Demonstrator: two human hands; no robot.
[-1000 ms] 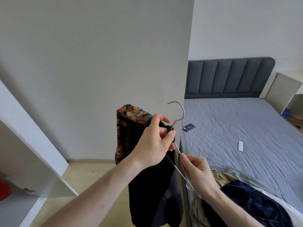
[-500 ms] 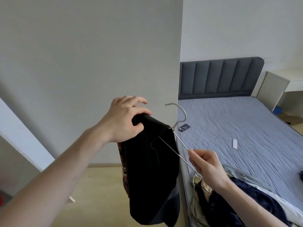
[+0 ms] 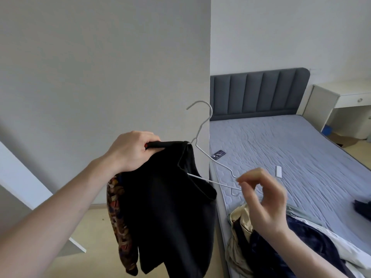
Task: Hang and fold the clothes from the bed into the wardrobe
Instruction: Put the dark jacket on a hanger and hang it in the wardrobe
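Observation:
A black garment (image 3: 170, 207) with a colourful patterned lining (image 3: 118, 217) hangs half-dressed on a thin white wire hanger (image 3: 202, 125), its hook pointing up. My left hand (image 3: 130, 151) grips the garment's shoulder over the hanger's left end. My right hand (image 3: 263, 199), blurred, pinches the bare right end of the hanger between thumb and forefinger. A pile of clothes (image 3: 271, 247), beige, dark blue and white, lies on the near corner of the grey bed (image 3: 291, 149). A white wardrobe panel (image 3: 24, 183) shows at the left edge.
A phone (image 3: 218, 154) and a small white remote (image 3: 278, 171) lie on the mattress. A dark item (image 3: 363, 207) sits at the bed's right edge. A grey wall partition stands straight ahead, the padded headboard (image 3: 259, 93) behind it, a white desk (image 3: 341, 97) far right.
My left hand slid from the hanger's neck out to the garment's left shoulder and pulled it along the hanger. The view has swung right, away from the wardrobe shelves.

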